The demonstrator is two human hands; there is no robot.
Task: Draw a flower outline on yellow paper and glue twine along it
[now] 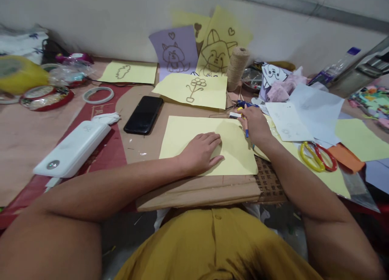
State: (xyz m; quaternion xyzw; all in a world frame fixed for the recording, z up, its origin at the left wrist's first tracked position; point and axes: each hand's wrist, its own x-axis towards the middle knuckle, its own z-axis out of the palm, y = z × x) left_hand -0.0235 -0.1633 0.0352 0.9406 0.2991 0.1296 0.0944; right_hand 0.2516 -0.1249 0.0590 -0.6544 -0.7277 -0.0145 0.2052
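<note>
My left hand [202,153] lies flat on a sheet of light yellow paper [179,138], fingers spread a little and pressing on it. No marks show on the part of the sheet I can see. Over the sheet's upper right corner is my right hand [257,125], fingers bent around a slim pencil [246,130] whose blue end points down toward me. A small white eraser with a dark band [235,115] is right at those fingertips; whether they touch it I cannot tell.
Behind the sheet stand a flower drawing [209,99], a purple cat drawing [173,49] and a twine spool [237,69]. A black phone [144,114], white power bank [73,148] and tape roll [98,95] lie left. Scissors [317,156] and loose papers [288,120] lie right.
</note>
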